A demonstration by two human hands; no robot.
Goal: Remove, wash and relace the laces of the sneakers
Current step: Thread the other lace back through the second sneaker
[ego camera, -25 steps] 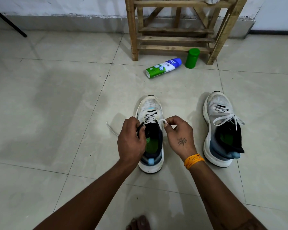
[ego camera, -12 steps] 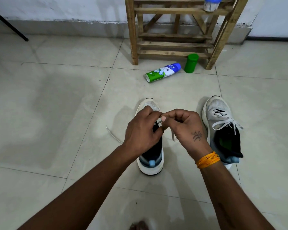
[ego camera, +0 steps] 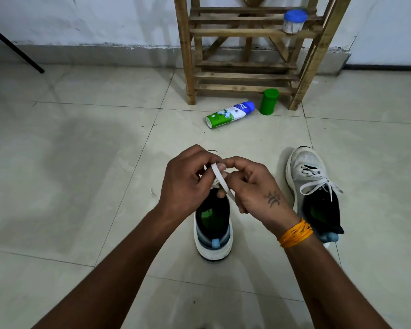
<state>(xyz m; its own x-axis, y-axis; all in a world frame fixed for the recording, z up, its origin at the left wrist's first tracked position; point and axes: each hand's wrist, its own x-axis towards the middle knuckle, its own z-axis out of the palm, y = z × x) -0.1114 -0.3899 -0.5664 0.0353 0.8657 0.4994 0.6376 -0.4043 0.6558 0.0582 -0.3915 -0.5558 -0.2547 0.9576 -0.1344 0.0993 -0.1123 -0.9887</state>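
While the left shoe [ego camera: 212,224] stands on the floor [ego camera: 81,162], both hands meet just above its tongue: the left hand [ego camera: 185,184] and right hand [ego camera: 254,188] each pinch its white lace [ego camera: 220,178]. Nearby on the right, the other shoe [ego camera: 312,186] sits laced.

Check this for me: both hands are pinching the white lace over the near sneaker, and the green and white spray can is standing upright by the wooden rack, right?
Not quite. The head view shows the spray can lying on its side.
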